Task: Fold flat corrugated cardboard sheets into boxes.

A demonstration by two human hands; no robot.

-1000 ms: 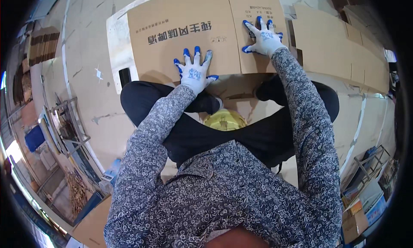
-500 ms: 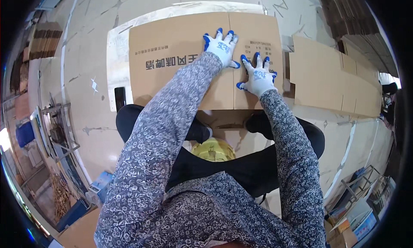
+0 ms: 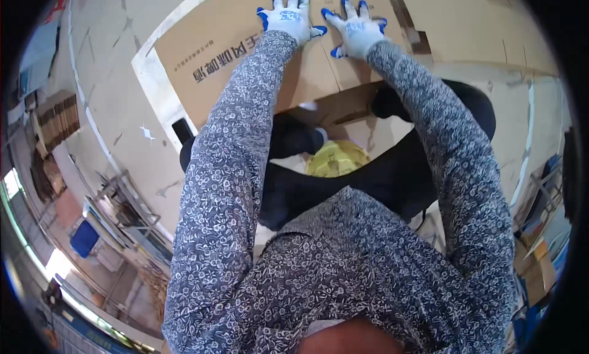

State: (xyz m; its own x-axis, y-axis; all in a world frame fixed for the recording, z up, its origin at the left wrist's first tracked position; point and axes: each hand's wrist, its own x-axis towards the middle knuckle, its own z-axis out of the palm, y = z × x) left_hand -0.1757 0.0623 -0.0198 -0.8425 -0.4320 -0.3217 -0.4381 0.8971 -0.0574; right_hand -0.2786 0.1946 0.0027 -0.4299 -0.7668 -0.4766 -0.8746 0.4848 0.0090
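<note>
A flat brown cardboard carton (image 3: 202, 41) with dark printing lies in front of me, its far edge cut off by the top of the view. My left hand (image 3: 288, 21), in a white glove with blue fingertips, rests palm down on it with fingers spread. To its right, my right hand (image 3: 358, 33), gloved alike, also lies flat with fingers apart. A crease runs across the board between the two hands. Neither hand grips anything.
Under the carton shows a pale board (image 3: 156, 84), with a dark phone-like object (image 3: 182, 130) at its near left corner. More flat cardboard (image 3: 478, 28) lies to the right. A yellow round object (image 3: 337, 159) sits between my legs. Stacked cardboard (image 3: 58, 124) stands far left.
The view has tilted and turned, so the carton and both hands appear higher and the carton slanted. Both hands stay flat on the cardboard, with little change in their pose.
</note>
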